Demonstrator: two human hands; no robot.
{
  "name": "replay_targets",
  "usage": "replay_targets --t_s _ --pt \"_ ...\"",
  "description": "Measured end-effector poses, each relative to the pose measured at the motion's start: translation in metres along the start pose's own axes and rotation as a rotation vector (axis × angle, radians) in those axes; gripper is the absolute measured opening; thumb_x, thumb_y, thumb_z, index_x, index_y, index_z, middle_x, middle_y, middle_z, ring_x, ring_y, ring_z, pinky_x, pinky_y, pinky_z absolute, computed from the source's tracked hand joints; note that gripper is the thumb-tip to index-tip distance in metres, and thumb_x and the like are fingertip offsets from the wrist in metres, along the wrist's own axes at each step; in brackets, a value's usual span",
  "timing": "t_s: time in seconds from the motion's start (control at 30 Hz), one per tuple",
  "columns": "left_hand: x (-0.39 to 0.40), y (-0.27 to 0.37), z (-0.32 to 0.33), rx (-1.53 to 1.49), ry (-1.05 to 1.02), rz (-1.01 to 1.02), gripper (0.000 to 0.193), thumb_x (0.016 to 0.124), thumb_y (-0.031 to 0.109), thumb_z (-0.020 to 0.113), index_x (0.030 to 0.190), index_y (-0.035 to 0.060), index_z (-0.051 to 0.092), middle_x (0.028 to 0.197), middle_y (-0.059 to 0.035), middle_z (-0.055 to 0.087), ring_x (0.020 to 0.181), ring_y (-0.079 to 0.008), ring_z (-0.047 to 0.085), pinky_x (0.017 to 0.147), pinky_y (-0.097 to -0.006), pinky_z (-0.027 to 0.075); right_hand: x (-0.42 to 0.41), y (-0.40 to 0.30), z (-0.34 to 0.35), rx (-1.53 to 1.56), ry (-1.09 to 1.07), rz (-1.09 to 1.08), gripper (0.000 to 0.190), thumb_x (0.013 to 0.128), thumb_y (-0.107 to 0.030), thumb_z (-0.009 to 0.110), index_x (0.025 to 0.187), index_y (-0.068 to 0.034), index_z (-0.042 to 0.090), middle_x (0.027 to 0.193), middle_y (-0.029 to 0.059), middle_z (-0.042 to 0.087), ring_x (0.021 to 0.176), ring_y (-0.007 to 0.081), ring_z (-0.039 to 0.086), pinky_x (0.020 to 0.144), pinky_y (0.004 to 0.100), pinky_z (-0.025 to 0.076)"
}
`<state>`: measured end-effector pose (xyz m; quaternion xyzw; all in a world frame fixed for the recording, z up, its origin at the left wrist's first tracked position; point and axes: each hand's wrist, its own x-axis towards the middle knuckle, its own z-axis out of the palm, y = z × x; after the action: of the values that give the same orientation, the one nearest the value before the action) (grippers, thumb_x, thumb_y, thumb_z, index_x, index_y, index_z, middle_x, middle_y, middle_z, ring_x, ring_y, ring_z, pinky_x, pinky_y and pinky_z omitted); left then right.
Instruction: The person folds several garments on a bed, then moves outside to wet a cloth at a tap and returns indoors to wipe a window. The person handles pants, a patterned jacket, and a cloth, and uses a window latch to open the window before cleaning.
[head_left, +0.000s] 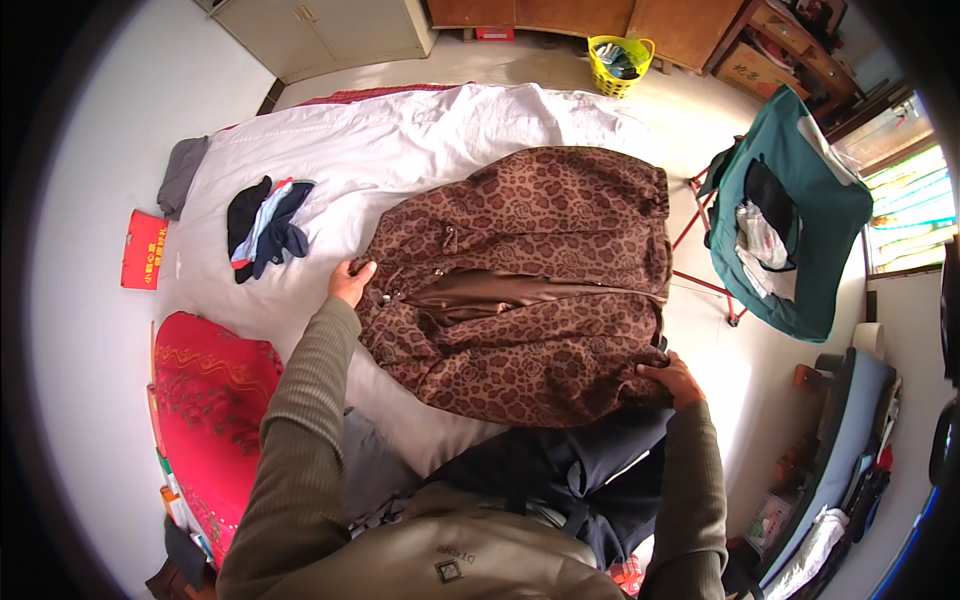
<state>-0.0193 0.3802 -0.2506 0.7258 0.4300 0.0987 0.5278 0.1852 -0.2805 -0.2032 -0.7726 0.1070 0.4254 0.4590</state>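
A brown leopard-print jacket lies spread on the white bed sheet, its collar end at the left and its hem at the right. The front is partly parted, so the smooth brown lining shows. My left hand grips the jacket's edge at the collar, thumb on top. At the lower right, my right hand has hold of the fabric near the hem and a sleeve end, with the thumb on top. Small metal snaps or cord fittings show near the collar.
Small folded garments and a grey cloth lie on the bed's left part. A red floral quilt is at lower left. A green folding chair holding clothes stands right; a yellow basket is on the floor beyond the bed.
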Motion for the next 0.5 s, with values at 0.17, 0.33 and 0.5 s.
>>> replay_targets --t_s 0.17,0.33,0.5 --pt "-0.016 -0.045 -0.064 0.251 0.031 -0.213 0.079 0.084 0.068 0.075 0.125 0.0006 0.069 0.117 -0.012 0.073 0.104 -0.0249 0.07 0.088 -0.0412 0.055 -0.022 -0.02 0.007 0.418 -0.132 0.051 0.055 0.087 -0.006 0.079 0.136 0.008 0.058 0.121 0.0173 0.072 0.102 0.0259 0.073 0.094 0.0361 0.059" --pt "-0.092 0.004 -0.038 -0.101 -0.143 -0.303 0.062 0.088 0.05 0.08 0.129 0.0051 0.065 0.116 -0.0079 0.073 0.099 -0.0208 0.07 0.074 -0.0436 0.059 -0.028 -0.011 -0.002 0.638 -0.114 0.05 0.046 0.09 -0.007 0.075 0.132 0.005 0.061 0.122 0.0165 0.071 0.105 0.0269 0.072 0.096 0.0382 0.058" --pt "-0.102 -0.025 -0.031 -0.281 -0.176 -0.233 0.042 0.093 0.021 0.079 0.128 0.0022 0.066 0.117 -0.0094 0.072 0.099 -0.0222 0.071 0.078 -0.041 0.06 -0.032 -0.018 0.007 0.272 0.001 -0.11 0.042 0.087 -0.014 0.082 0.124 0.0 0.067 0.12 0.0129 0.071 0.109 0.0236 0.068 0.098 0.0361 0.055"
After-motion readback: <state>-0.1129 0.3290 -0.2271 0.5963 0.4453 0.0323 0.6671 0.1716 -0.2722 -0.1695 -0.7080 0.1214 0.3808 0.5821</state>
